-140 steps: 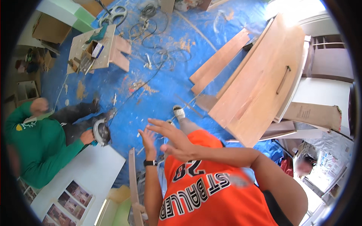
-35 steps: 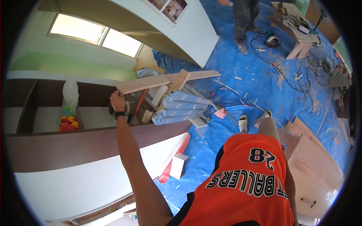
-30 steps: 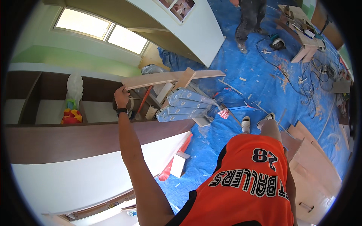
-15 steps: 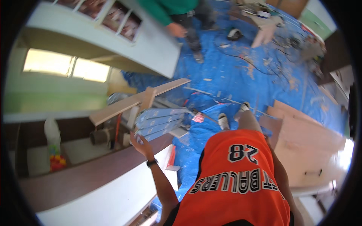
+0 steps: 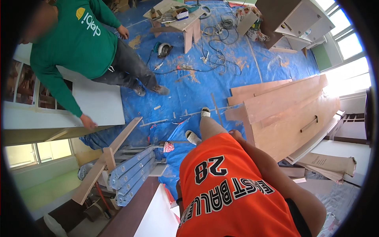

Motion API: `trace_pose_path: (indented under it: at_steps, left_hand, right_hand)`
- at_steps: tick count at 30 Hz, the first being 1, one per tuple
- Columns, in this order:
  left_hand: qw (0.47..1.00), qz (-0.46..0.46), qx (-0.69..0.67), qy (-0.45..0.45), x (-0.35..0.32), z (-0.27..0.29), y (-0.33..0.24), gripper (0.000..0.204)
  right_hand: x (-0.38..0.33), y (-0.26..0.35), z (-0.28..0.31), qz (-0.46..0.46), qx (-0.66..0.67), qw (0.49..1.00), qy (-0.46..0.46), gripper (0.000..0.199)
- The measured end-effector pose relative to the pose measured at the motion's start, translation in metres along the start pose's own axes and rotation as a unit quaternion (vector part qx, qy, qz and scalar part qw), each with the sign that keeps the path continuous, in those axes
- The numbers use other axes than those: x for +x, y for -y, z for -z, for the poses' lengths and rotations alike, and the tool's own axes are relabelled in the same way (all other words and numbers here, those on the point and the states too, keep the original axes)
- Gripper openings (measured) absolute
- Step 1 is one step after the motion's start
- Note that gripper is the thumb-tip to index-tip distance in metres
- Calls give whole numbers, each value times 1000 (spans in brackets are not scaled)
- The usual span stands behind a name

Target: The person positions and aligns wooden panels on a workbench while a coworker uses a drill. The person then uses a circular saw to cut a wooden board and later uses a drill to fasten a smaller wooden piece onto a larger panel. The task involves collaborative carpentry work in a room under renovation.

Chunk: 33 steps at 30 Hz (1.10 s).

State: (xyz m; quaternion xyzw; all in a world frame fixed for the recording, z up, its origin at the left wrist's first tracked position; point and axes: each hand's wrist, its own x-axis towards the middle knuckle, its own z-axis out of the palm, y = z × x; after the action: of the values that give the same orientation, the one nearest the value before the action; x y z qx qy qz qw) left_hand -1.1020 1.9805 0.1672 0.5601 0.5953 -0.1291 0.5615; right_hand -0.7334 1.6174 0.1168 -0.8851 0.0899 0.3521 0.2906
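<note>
My right hand [image 5: 237, 135] hangs beside my hip, near the left end of a stack of plywood panels [image 5: 290, 114]; its fingers are too small and turned to read. Just a sliver of my left hand [image 5: 178, 190] shows at the left edge of my orange jersey [image 5: 225, 177], a dark band at its wrist, its fingers hidden. Left of me lies a folded metal ladder [image 5: 132, 172] with blue-grey rails. A long wooden board [image 5: 92, 179] with a short crosspiece slants beside it.
A co-worker in a green sweatshirt [image 5: 81, 43] stands at the far left. Blue tarp [image 5: 185, 94] covers the floor, with a circular saw [image 5: 164, 50], cables [image 5: 219, 59] and wood scraps. A low worktable [image 5: 183, 23] stands at the back, cabinets [image 5: 292, 23] at the back right.
My view has swung to the right. My left hand, earlier raised with spread fingers near the ladder, is now down by my side. My right hand and more of the co-worker have come into view.
</note>
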Motion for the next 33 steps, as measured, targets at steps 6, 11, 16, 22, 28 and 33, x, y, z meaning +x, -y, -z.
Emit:
trace_pose_path:
  at_steps: [6, 11, 16, 22, 28, 33]
  left_hand:
    - [999, 42, -28, 9, 35, 47, -10, 43]
    - [993, 0, -106, 59, 64, 36, -68, 39]
    - [999, -15, 32, 37, 72, 25, -112, 45]
    - [993, -55, 71, 73, 65, -69, -182, 43]
    - [987, -6, 107, 116, 81, -105, -210, 41]
    - [952, -105, 232, 168, 107, -169, -320, 36]
  right_hand:
    - [-8, -11, -5, -33, 52, 998, 5, 34]
    - [-2, -63, -4, 15, 58, 998, -26, 39]
    - [2, -63, -9, -15, 122, 992, -19, 41]
    - [22, -92, 37, -50, 185, 975, -114, 44]
    - [60, -29, 105, -64, 260, 948, -173, 49]
    - [105, -39, 146, -79, 231, 960, -140, 39]
